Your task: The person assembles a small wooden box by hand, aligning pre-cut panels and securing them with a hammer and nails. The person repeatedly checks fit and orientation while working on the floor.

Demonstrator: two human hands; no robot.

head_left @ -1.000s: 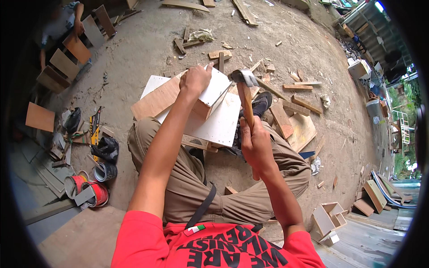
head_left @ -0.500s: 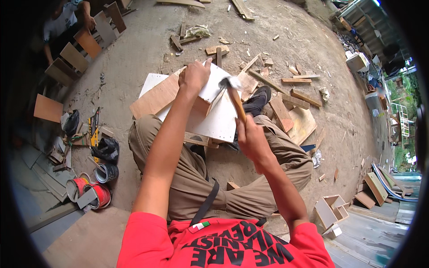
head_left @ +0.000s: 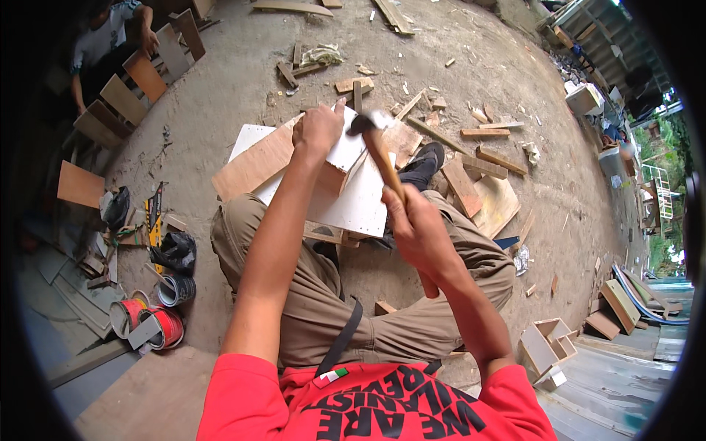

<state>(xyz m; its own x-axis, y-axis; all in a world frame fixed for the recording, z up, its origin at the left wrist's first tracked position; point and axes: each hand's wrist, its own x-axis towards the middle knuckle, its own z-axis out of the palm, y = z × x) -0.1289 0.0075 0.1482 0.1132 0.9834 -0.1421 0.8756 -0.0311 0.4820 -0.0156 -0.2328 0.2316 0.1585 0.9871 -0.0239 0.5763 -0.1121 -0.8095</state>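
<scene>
My right hand (head_left: 418, 229) is closed around the wooden handle of a hammer (head_left: 382, 159). The blurred hammer head hangs over the right side of a wooden box-like piece (head_left: 336, 177) with a white top. My left hand (head_left: 318, 129) grips the far left part of that piece, its thumb side toward the top edge; most of its fingertips are hidden. Beneath the piece lies a white board (head_left: 359, 207) with small holes along its edge, resting between my crossed legs. A bare plywood strip (head_left: 250, 162) extends out to the left.
Offcuts (head_left: 484, 165) and scraps litter the ground to the right and ahead. On the left stand paint cans (head_left: 168, 328), a black plastic bag (head_left: 175, 251) and a yellow-black saw (head_left: 154, 213). A co-worker (head_left: 110, 44) sits far left beside upright boards. A small wooden box (head_left: 546, 349) lies right.
The hammer head has moved slightly up and to the left, rising off the white-topped piece. My left hand stays where it was on the piece.
</scene>
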